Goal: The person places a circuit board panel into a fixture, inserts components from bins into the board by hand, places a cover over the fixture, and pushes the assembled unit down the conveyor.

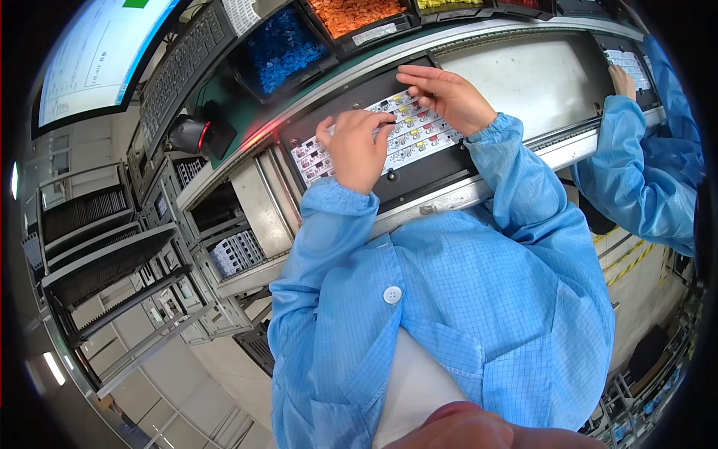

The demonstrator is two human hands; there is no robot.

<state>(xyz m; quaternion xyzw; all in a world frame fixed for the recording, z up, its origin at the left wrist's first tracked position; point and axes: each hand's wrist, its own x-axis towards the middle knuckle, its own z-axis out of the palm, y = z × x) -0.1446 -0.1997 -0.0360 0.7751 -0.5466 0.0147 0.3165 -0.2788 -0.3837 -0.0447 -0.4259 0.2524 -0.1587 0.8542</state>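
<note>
A white circuit board panel (407,153) with rows of small yellow, red and black parts lies in a black carrier tray (426,173) on the rail line. Over the panel's middle, my left hand (359,146) has thumb and index finger brought together at a small black component (390,120). My right hand (456,97) hovers above the panel's upper right portion. Its index and middle fingers are stretched out to the left, the others partly bent. Nothing shows clearly between them; the palm is partly hidden.
Bins of blue (280,56), orange (355,15) and yellow parts line the back. A keyboard (187,63), monitor (105,52) and black scanner (191,135) with a red light are at left. At right, a co-worker's hand (621,81) touches another board.
</note>
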